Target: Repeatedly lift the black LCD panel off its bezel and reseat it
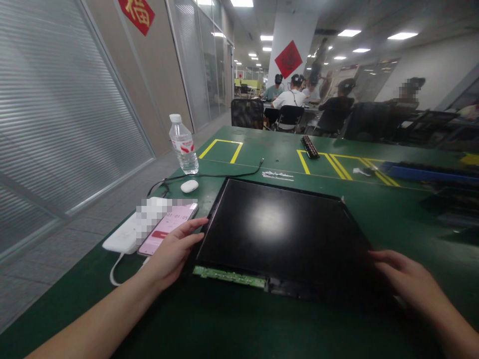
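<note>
A black display panel (277, 234) lies flat on the green table (232, 319), with a green circuit strip (228, 275) along its near edge. My left hand (174, 252) rests at the panel's left edge, fingers stretched out and touching it, holding nothing. My right hand (406, 281) lies at the panel's right edge, fingers extended and a little blurred, with nothing in it.
A phone with a pink screen (168, 227) lies on a white power bank (125, 234) left of the panel. Behind stand a water bottle (183, 149), a white earbud case (189, 186) and a black cable (209, 175). Several seated people (292, 97) are far back.
</note>
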The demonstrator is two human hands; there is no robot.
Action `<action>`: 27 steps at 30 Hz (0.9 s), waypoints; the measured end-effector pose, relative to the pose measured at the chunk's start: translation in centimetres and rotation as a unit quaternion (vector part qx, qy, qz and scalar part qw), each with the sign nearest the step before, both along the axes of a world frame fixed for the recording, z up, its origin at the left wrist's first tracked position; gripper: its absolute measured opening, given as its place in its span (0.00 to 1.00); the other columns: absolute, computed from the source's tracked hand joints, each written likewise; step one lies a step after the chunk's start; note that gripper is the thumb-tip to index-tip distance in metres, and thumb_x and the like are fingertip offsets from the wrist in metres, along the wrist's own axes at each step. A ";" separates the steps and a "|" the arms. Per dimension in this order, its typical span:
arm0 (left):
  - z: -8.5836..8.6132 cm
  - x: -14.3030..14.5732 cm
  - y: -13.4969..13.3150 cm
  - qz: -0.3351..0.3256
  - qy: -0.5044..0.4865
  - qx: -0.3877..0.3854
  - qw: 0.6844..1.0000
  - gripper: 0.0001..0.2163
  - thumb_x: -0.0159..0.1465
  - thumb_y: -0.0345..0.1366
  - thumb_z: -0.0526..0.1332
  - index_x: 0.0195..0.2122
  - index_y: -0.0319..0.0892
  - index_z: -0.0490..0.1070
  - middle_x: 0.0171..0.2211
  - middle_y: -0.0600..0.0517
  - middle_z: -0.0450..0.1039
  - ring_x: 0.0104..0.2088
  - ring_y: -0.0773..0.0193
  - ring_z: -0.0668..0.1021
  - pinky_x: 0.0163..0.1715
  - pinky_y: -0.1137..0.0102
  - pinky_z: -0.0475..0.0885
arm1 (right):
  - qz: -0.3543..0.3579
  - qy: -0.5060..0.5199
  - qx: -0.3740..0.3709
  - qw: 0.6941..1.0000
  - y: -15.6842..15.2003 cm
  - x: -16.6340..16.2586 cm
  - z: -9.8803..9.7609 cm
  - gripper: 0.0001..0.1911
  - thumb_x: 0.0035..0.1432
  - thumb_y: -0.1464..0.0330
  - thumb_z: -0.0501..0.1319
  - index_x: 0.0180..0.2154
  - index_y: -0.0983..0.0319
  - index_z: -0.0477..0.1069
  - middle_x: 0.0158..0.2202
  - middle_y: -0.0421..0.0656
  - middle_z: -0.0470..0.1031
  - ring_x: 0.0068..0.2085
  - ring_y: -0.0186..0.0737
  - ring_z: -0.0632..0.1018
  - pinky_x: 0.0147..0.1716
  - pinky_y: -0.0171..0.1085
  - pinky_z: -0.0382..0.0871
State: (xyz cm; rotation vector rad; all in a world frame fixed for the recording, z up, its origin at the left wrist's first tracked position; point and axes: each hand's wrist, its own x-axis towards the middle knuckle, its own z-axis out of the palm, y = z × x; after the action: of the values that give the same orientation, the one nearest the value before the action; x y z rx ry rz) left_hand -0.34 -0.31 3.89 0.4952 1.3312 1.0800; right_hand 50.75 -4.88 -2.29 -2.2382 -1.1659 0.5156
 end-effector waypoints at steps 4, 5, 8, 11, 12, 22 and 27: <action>0.3 0.4 0.0 0.008 -0.025 -0.024 0.999 0.17 0.67 0.20 0.62 0.51 0.44 0.80 0.35 0.53 0.89 0.27 0.64 0.89 0.27 0.73 0.84 | 0.003 -0.005 0.001 1.000 0.0 0.3 -0.2 0.24 0.41 0.50 0.60 0.36 0.53 0.83 0.34 0.49 0.86 0.34 0.59 0.83 0.38 0.56 0.74; 0.3 0.3 -0.1 0.007 -0.025 -0.022 0.999 0.18 0.66 0.20 0.63 0.52 0.44 0.80 0.36 0.53 0.89 0.28 0.63 0.89 0.28 0.72 0.85 | 0.005 -0.008 0.002 1.000 0.0 0.4 -0.2 0.23 0.41 0.50 0.60 0.35 0.53 0.83 0.34 0.49 0.86 0.34 0.60 0.83 0.38 0.56 0.74; 0.0 -0.1 -0.1 -0.016 -0.016 -0.001 1.000 0.24 0.59 0.20 0.70 0.56 0.43 0.81 0.43 0.49 0.90 0.35 0.57 0.91 0.33 0.68 0.87 | 0.002 -0.014 0.000 1.000 0.1 0.5 -0.4 0.24 0.40 0.50 0.60 0.35 0.53 0.83 0.35 0.49 0.86 0.36 0.61 0.84 0.39 0.57 0.74; -0.4 -0.8 -0.2 -0.060 -0.011 0.012 0.998 0.33 0.51 0.25 0.79 0.60 0.45 0.81 0.51 0.46 0.90 0.46 0.49 0.91 0.41 0.64 0.87 | -0.006 -0.012 -0.004 1.000 0.2 0.4 -0.2 0.25 0.39 0.49 0.59 0.35 0.54 0.83 0.35 0.49 0.86 0.37 0.61 0.84 0.40 0.57 0.75; -0.5 -1.1 -0.2 -0.075 -0.012 0.015 0.997 0.35 0.49 0.26 0.81 0.60 0.45 0.81 0.53 0.46 0.89 0.49 0.47 0.90 0.43 0.63 0.87 | -0.006 -0.010 -0.003 1.000 0.2 0.3 -0.2 0.25 0.39 0.49 0.60 0.35 0.54 0.83 0.35 0.49 0.86 0.37 0.61 0.84 0.40 0.56 0.75; -1.0 -2.0 -0.3 -0.159 0.013 0.056 0.986 0.41 0.43 0.34 0.86 0.61 0.47 0.81 0.63 0.44 0.83 0.65 0.37 0.81 0.61 0.52 0.80 | -0.006 -0.011 -0.016 1.000 0.1 0.3 0.2 0.25 0.40 0.50 0.60 0.36 0.55 0.85 0.35 0.49 0.86 0.34 0.59 0.84 0.36 0.54 0.75; -2.1 -2.8 -0.2 -0.167 0.018 0.080 0.983 0.41 0.49 0.37 0.85 0.66 0.52 0.78 0.67 0.44 0.80 0.69 0.36 0.77 0.63 0.50 0.79 | 0.016 -0.008 -0.010 1.000 0.1 0.7 0.0 0.22 0.44 0.54 0.62 0.38 0.56 0.86 0.37 0.50 0.86 0.37 0.57 0.85 0.33 0.49 0.76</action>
State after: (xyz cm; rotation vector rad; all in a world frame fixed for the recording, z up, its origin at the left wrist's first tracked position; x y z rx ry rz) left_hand -3.10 -0.55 1.81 0.8301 1.1474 0.9041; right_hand 51.42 -4.78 -2.28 -2.2481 -1.2105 0.5245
